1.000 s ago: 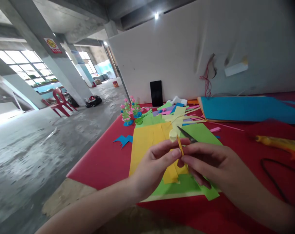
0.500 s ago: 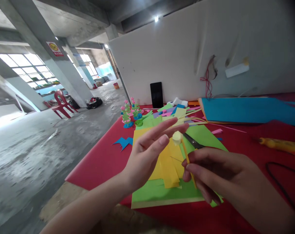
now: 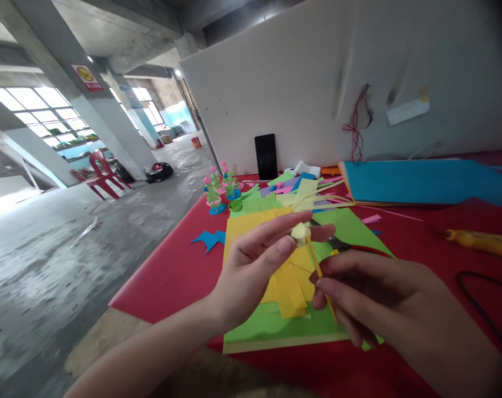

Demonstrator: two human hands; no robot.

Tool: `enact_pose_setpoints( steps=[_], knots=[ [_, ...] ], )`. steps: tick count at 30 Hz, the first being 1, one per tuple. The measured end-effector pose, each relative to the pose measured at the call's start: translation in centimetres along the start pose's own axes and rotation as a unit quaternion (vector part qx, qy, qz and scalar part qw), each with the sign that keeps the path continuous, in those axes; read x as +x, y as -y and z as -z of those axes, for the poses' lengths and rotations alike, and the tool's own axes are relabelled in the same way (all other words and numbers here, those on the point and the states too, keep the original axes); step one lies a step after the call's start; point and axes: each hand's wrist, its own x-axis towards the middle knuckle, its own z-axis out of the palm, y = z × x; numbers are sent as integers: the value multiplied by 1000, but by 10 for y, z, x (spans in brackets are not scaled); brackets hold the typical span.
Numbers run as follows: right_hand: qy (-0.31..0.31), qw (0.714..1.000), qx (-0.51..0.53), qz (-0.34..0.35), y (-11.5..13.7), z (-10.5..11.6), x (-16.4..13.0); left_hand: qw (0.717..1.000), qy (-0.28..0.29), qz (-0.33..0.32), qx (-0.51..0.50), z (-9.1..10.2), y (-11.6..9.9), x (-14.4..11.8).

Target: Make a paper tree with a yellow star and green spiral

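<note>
My right hand (image 3: 359,293) pinches a thin yellow paper stem (image 3: 317,265) between thumb and fingers. At its upper end sits a small pale yellow folded paper bud (image 3: 301,234). My left hand (image 3: 263,254) is around the bud with its fingers stretched out behind it and the thumb tip at its left edge; whether it presses on the bud I cannot tell. Below both hands lie yellow paper sheets (image 3: 290,298) on green paper (image 3: 271,329). Scissors (image 3: 338,243) lie partly hidden behind my right hand.
Small paper flower ornaments (image 3: 213,196) stand at the table's left edge, near blue paper scraps (image 3: 209,240). A black phone (image 3: 266,157) leans on the white board. Blue sheets (image 3: 425,182) lie at the back right, with a yellow glue gun (image 3: 479,244) in front.
My left hand has moved slightly right, bringing its thumb to the bud and its fingers behind it. My right hand keeps its hold on the stem. The view has shifted a little.
</note>
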Motion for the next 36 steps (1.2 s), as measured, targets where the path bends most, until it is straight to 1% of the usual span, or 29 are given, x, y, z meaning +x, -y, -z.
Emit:
enact_pose_setpoints(
  steps=[5, 19, 22, 26, 29, 32, 34, 36],
  knots=[
    [-31, 999, 15, 3, -2, -4, -1, 1000, 0, 15, -20, -1, 2, -1],
    [-38, 999, -6, -33, -2, -5, -4, 999, 2, 38, -34, -5, 1, -3],
    [-39, 999, -2, -8, -3, -5, -3, 998, -4, 47, -37, -6, -1, -2],
    [-48, 996, -37, 63, -6, -3, -2, 997, -45, 57, -20, -4, -5, 1],
    [-73, 989, -97, 85, -6, -1, -1, 998, -49, 35, 32, -1, -8, 4],
    [-87, 980, -152, 94, -5, 0, -1, 995, -48, -12, 87, 1, -11, 6],
    [-93, 976, -171, 101, -4, 1, -1, 989, -65, -46, 124, 2, -12, 7],
    [-90, 974, -176, 106, -4, 1, 0, 984, -76, -66, 149, 2, -13, 8]
  ],
)
